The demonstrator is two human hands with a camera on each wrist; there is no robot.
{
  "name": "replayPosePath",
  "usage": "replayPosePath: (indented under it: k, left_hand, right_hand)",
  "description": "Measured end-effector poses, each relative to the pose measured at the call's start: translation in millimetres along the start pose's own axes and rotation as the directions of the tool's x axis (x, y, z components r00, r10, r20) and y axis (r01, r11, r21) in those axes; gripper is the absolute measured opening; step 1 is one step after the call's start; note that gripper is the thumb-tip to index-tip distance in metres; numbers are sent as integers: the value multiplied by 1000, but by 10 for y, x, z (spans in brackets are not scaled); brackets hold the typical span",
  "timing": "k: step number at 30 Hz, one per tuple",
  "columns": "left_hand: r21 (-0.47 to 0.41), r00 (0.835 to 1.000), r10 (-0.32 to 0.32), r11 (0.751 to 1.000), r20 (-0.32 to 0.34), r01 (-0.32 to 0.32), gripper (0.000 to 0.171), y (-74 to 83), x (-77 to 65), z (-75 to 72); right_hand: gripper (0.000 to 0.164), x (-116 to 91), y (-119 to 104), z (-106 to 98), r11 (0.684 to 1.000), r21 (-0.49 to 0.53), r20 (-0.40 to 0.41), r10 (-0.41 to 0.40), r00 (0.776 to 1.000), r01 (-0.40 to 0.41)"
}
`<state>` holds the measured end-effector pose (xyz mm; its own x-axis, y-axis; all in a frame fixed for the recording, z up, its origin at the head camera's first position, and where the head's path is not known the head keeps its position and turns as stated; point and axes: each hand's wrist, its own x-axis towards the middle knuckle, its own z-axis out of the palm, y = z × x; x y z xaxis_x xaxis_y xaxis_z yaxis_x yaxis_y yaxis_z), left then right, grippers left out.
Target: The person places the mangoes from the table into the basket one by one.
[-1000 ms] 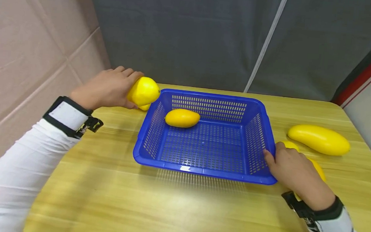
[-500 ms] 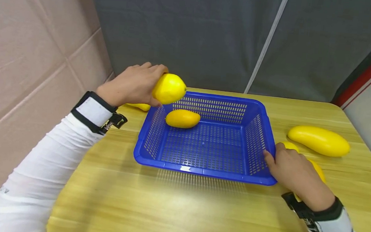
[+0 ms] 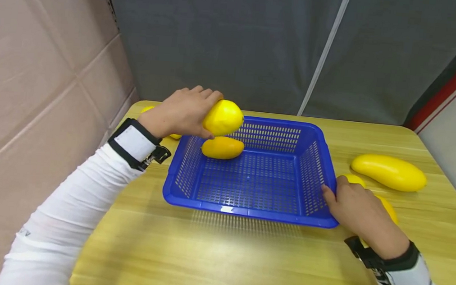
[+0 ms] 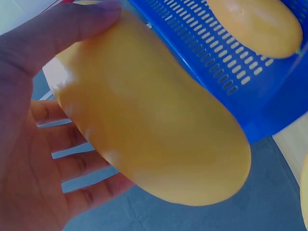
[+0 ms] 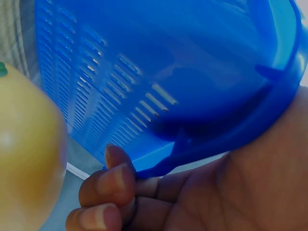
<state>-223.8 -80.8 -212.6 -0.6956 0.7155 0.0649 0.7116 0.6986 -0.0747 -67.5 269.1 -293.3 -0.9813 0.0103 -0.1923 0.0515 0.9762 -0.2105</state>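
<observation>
A yellow mango [image 3: 227, 119] is raised over the back left part of a blue plastic basket [image 3: 246, 212], gripped by my left hand [image 3: 186, 111]. In the left wrist view, the thumb lies along one side of this mango [image 4: 154, 110] and the fingers along the other. Inside the basket, near its left wall, lies another mango [image 3: 222, 148], its top edge partly covered by the left hand. My right hand [image 3: 362, 211] grips the basket's right rim, thumb on the inner side. Curled fingers [image 5: 108, 185] show under the rim in the right wrist view.
A large mango [image 3: 389, 173] lies on the wooden table [image 3: 217, 259] at the right. Other yellow fruits [image 3: 388, 210] are partly hidden behind the right hand. More yellow fruit [image 3: 175, 136] shows behind the left hand. A grey curtain [image 3: 220, 42] stands behind the table.
My left hand has carried the mango rightward, from beside the basket's back left corner to over the basket. The right hand and the basket have stayed in place.
</observation>
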Motion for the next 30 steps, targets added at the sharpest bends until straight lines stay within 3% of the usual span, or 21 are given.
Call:
replayPosePath:
  k: [22,30]
  left_hand:
    - [50,993,121,992,-11,-120,82,488,443,94]
    - [62,993,120,991,7,-120,83,695,613,138]
  right_hand:
    - [60,-22,50,-6,1000,-21,1,-5,1000,5]
    - [62,-17,64,7,999,-33,10,-11,1000,11]
